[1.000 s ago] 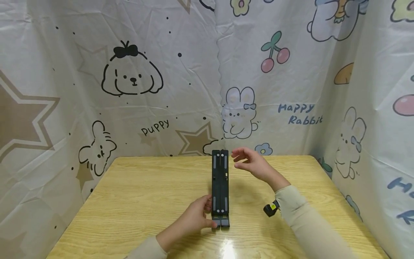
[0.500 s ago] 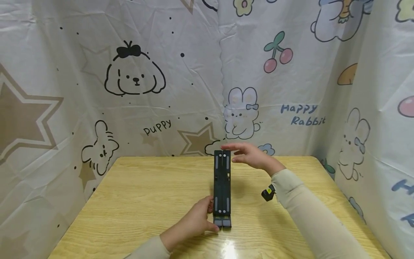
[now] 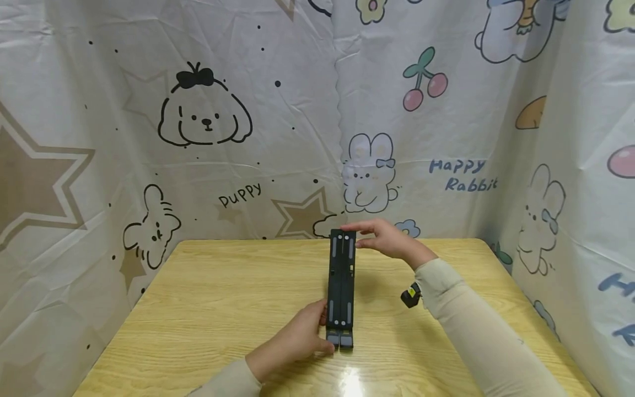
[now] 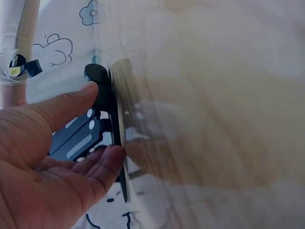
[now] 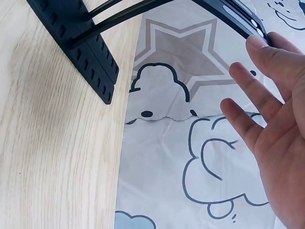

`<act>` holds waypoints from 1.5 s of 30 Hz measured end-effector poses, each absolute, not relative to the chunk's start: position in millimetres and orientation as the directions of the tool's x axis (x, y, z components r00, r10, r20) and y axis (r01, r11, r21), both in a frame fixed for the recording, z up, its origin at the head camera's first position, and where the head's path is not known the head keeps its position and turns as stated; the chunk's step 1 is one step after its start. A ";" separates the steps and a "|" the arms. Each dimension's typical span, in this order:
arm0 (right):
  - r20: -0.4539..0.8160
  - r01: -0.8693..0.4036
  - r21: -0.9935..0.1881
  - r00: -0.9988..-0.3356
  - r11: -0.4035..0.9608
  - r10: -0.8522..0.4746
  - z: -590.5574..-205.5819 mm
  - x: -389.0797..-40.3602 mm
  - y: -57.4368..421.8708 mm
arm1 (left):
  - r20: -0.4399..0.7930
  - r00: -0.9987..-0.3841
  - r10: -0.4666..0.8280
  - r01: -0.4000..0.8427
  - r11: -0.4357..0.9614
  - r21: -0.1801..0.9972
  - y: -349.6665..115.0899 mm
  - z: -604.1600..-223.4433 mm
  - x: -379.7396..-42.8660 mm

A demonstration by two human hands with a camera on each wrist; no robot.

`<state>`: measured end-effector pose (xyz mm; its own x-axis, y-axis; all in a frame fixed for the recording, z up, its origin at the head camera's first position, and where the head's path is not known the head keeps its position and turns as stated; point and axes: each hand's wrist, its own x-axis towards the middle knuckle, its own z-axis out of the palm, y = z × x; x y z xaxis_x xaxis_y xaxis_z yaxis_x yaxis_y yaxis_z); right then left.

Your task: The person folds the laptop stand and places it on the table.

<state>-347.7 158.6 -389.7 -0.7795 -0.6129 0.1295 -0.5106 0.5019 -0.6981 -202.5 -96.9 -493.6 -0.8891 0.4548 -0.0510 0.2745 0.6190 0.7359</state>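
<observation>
A black folding laptop stand (image 3: 341, 281), its two arms close together, stands raised on the wooden table. Its notched base (image 5: 78, 47) and thin support legs show in the right wrist view. At the near end my left hand (image 3: 300, 333) grips it, the thumb on the front lip and the fingers along the left side. The left wrist view shows that thumb against the rounded black end (image 4: 96, 74). My right hand (image 3: 384, 238) pinches the raised far end between thumb and forefinger, while its other fingers stay spread off the stand (image 5: 238, 14).
The wooden table (image 3: 238, 286) spreads around the stand. Behind it and at the sides hangs a pale curtain (image 3: 297, 110) with cartoon prints. A small black and yellow device (image 3: 410, 295) sits at the right wrist.
My right hand has moved left and slightly up, from beside the stand's far end to pinching it. The stand now leans slightly to the right. My left hand keeps its place.
</observation>
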 end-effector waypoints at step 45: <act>0.167 -0.527 -0.620 -0.812 0.581 -0.559 -380.8 -321.5 197.5 | -0.081 -0.804 0.589 0.382 0.616 0.689 -114.1 -493.1 -226.8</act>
<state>-321.5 197.5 -380.8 -0.8122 -0.5588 0.1673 -0.5273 0.5807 -0.6202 -226.8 -114.1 -493.1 -0.8040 0.5891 -0.0814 0.3817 0.6162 0.6889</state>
